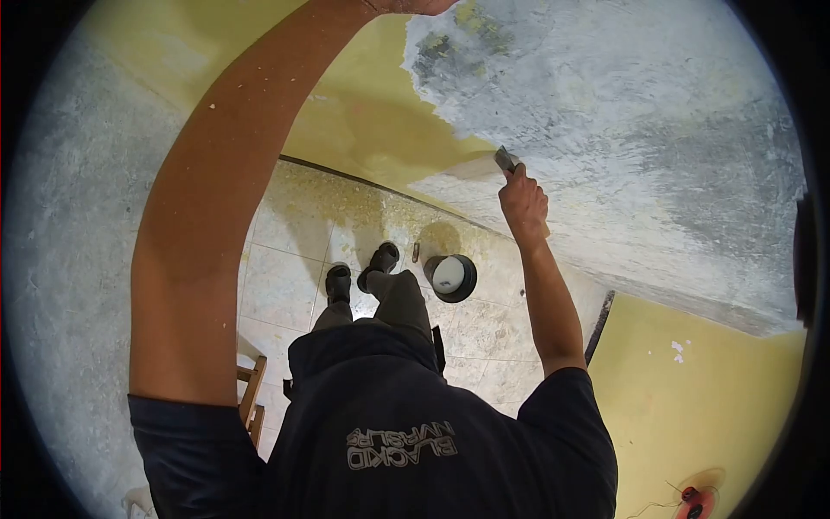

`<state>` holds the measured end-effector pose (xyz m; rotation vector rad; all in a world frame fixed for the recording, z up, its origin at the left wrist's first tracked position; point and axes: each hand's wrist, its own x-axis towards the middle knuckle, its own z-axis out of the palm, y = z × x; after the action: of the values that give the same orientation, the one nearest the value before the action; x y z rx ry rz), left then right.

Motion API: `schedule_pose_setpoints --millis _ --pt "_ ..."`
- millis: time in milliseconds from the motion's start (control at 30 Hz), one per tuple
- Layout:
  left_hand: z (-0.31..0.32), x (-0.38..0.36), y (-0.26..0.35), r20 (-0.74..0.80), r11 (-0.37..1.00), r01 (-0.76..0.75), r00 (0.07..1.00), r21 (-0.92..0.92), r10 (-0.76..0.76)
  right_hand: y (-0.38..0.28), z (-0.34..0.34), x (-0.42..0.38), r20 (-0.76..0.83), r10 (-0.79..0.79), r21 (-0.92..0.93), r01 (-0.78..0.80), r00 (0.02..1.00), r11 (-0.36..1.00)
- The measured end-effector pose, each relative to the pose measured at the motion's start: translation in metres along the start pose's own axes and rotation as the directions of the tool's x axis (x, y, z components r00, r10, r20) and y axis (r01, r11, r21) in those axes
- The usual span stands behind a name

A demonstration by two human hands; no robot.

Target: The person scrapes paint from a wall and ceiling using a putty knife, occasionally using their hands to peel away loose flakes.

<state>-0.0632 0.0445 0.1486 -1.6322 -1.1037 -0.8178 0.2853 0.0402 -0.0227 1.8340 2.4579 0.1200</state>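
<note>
My right hand [524,204] is closed around the handle of a scraper [505,159]. The scraper's blade meets the wall at the border between yellow paint [363,121] and the bare, scraped grey-white surface [596,112]. My left arm reaches up across the view, and only the lower edge of my left hand [419,5] shows at the top, near the yellow wall. Its fingers are cut off by the frame edge.
On the tiled floor [285,285], a dark bucket [469,278] with whitish contents stands near my feet. Paint flakes lie along the wall base. A wooden piece of furniture [251,389] is at the lower left, a red object [695,503] at the lower right.
</note>
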Motion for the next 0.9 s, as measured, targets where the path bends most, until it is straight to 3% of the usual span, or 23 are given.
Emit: schedule_pose_setpoints --millis 300,567,633,900 --pt "-0.001 0.003 0.000 0.006 0.999 -0.008 1.000 0.032 0.008 0.002 -0.004 0.007 0.109 0.047 -0.088 -0.037 0.993 0.995" --pt "0.002 0.001 -0.001 -0.033 0.999 -0.008 0.999 0.044 0.010 -0.013 0.009 0.006 0.097 -0.040 -0.009 0.041 0.994 0.999" --pt "0.001 0.001 -0.001 0.006 1.000 0.001 1.000 0.030 -0.001 0.000 0.005 0.005 0.112 0.076 -0.002 -0.076 0.991 0.997" --pt "-0.001 0.000 0.001 -0.016 1.000 -0.001 1.000 0.022 0.001 -0.006 0.000 0.001 0.082 0.036 -0.010 -0.036 0.996 0.999"
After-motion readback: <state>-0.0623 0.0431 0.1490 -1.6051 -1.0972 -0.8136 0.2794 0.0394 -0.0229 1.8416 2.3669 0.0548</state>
